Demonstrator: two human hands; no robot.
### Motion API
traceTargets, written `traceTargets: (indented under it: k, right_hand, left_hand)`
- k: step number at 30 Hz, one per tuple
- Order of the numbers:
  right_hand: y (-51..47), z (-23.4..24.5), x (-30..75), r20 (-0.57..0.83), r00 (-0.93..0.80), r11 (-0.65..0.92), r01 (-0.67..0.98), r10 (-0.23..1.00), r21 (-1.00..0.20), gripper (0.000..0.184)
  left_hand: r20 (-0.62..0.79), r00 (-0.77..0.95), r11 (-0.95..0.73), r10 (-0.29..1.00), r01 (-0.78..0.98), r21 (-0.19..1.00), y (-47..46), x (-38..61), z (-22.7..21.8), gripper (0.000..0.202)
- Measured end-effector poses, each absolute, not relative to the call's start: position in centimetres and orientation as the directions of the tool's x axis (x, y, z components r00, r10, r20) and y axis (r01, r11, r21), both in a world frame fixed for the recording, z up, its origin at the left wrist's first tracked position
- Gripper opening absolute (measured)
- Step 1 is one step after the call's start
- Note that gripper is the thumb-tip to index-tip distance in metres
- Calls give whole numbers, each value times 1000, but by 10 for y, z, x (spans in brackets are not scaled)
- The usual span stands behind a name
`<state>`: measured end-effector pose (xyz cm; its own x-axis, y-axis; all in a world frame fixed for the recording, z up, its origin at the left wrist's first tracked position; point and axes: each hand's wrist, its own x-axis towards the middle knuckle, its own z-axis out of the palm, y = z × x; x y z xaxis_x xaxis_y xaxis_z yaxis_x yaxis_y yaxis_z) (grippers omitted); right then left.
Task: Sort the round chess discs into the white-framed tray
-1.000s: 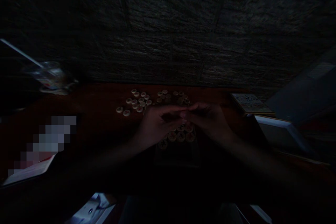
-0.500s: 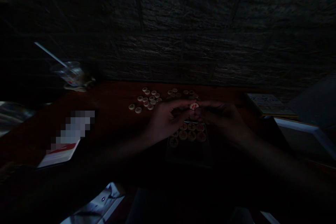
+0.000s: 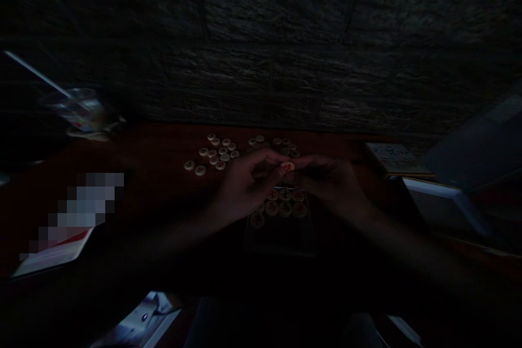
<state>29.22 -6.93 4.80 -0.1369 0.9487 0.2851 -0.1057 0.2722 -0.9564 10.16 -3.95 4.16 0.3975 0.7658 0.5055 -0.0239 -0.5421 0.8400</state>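
The scene is very dark. My left hand [image 3: 244,187] and my right hand [image 3: 328,182] meet fingertip to fingertip over a reddish table [image 3: 159,174]. Between them they pinch a round pale game piece with a red mark [image 3: 287,166]. Right below the hands, a dark tray [image 3: 281,234] holds a row of similar round pieces [image 3: 283,207]. Several more loose pieces [image 3: 216,155] lie scattered on the table behind my left hand.
A clear plastic cup with a straw [image 3: 77,109] stands at the far left. A blurred card or booklet [image 3: 65,228] lies front left. A printed box [image 3: 393,157] and a grey-white object [image 3: 444,204] sit at right. A dark brick wall [image 3: 265,38] closes the back.
A second ago my fingertips were together with no piece visible; since then a red-marked piece shows, pinched between both hands. The view has swung slightly.
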Motion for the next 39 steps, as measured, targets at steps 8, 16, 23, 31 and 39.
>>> traceTargets:
  k: [8,16,23,31,39]
  right_hand:
    - [-72,48,291,277,-144,268,-77,950,-960,24]
    - [-71,47,292,240,-122,236,-52,963,-970,25]
    - [-71,47,292,208,-74,210,15,975,-978,29]
    - [-73,45,292,206,-96,211,46,974,-976,33]
    - [-74,46,290,302,-89,309,76,949,-948,31]
  left_hand:
    - [518,377,-551,768,-21,834,-40,103,42,10]
    - [513,403,-558,758,-7,830,-43,101,45,12]
    - [514,444,-579,733,11,816,-44,102,42,15]
    - [496,475,-552,727,-25,833,-45,103,41,12]
    - [468,467,-502,751,-59,863,-43,102,44,10]
